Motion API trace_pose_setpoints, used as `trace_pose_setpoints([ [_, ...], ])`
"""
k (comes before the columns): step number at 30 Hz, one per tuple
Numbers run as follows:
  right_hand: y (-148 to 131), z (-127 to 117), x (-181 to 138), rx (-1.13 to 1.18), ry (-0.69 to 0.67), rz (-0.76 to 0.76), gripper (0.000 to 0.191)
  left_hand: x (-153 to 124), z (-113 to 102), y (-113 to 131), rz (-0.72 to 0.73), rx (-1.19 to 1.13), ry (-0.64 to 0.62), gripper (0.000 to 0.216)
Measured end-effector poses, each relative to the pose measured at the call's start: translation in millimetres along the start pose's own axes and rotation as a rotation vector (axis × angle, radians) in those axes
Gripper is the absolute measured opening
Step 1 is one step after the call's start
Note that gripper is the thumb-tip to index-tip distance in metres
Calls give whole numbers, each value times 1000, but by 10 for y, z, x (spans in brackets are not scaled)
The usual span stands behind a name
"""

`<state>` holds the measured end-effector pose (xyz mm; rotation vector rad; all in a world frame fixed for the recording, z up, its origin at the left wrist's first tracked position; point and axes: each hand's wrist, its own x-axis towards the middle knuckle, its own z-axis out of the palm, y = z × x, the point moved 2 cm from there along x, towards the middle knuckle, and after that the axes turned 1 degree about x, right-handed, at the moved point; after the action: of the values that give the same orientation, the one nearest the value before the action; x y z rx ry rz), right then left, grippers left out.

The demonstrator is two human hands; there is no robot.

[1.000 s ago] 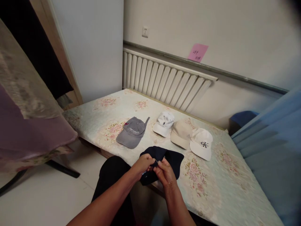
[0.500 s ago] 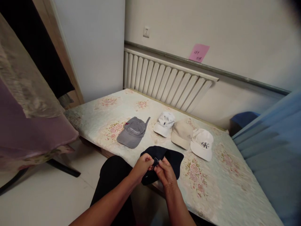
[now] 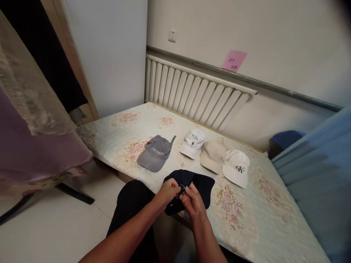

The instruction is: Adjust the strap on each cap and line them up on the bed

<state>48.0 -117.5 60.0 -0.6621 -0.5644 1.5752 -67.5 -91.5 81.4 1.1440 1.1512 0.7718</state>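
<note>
A dark navy cap (image 3: 200, 184) lies at the near edge of a bed with a floral cover (image 3: 263, 215). My left hand (image 3: 168, 193) and my right hand (image 3: 193, 202) are both closed on the cap's back strap, pinching a small buckle between the fingertips. Beyond it on the bed lie a grey cap (image 3: 155, 157), a white cap (image 3: 192, 143), a beige cap (image 3: 212, 156) and a white cap with a black logo (image 3: 236, 168).
A white radiator (image 3: 197, 95) runs along the wall behind the bed. A pink note (image 3: 234, 60) is stuck on the wall. Purple cloth (image 3: 35, 153) hangs at the left. Blue fabric (image 3: 318, 175) is at the right. My dark-trousered knee (image 3: 131, 204) is below.
Both hands stay pinched on the navy cap's strap with only slight finger movement. The view has drifted a little.
</note>
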Motion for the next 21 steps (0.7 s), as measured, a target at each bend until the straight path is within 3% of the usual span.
trace_pose_setpoints([
  [14,23,11,4,-3,22,15,31,34,15,-89,31,-28,38,16],
  [21,44,-35,32,22,72,19,18,53,1,-155,118,45,116,18],
])
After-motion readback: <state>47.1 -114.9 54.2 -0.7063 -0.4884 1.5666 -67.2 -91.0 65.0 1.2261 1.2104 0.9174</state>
